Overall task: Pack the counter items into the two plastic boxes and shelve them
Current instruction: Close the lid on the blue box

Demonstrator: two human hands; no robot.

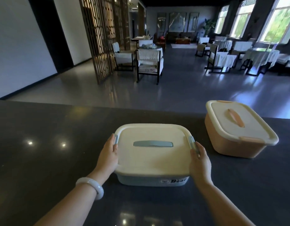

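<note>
1. The dark polished stone counter (pixel 43 144) spans the foreground, and both boxes sit on it with lids on.
2. The blue rectangular plastic box with a cream lid (pixel 153 160) stands at the near middle of the counter, bracketed by both hands.
3. The pink rectangular plastic box with a cream lid (pixel 237 132) waits well apart to the right, untouched.
4. The left hand (pixel 108 158) presses flat-fingered against the left side, its thumb on the blue latch (pixel 115 139).
5. The right hand (pixel 200 162) mirrors it, its thumb on the right clip (pixel 192 142).
6. Judgement: the clips are being worked or a lift is being readied; no loose items show, so shelving likely follows, calling for a level two-handed lift.
</note>
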